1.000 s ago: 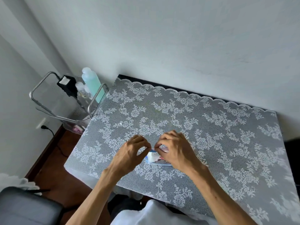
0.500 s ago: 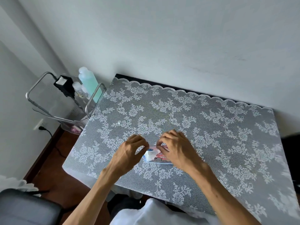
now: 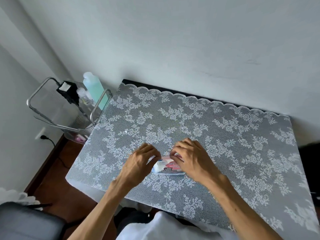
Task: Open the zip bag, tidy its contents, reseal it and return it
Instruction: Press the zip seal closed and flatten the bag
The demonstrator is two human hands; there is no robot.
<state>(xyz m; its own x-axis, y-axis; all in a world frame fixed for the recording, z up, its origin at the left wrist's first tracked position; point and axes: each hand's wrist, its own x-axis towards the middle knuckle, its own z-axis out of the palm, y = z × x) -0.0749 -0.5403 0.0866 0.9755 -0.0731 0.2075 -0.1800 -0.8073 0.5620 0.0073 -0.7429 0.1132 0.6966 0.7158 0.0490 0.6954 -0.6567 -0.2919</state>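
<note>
Zip bag (image 3: 167, 168): small clear pouch, lying flat on the table (image 3: 225, 135) near its front edge, between the person's two hands. Contents visible through the plastic: a white packet with a pink-red printed label and a small dark cartoon figure; the lettering is too small to read. A blue strip shows along the bag's near edge.

Left hand (image 3: 138, 161): grip closed in a pinch, fingers curled, thumb and fingertips meeting at the bag's upper left corner. Palm faces down, wrist angled in from the lower left.

Right hand (image 3: 192, 158): grip likewise closed, fingers curled down onto the bag's upper right edge, covering that side of the pouch. Whether the seal under the fingers is parted or pressed together cannot be told.

Both forearms are bare and reach in from the bottom of the view.

Table covering: white lace cloth (image 3: 199, 115) with a floral pattern and scalloped far border, over a dark top that shows along the wall.

Left of the table, just beside its far corner: a metal-framed cart (image 3: 52, 108) carrying a pale green bottle (image 3: 94, 89), a black box-shaped item with a white label (image 3: 66, 90), and small clear containers.

Further left: a wall socket with a black plug (image 3: 43, 135), brown wooden floor below it.

Lower left corner: a grey padded chair (image 3: 26, 222).
</note>
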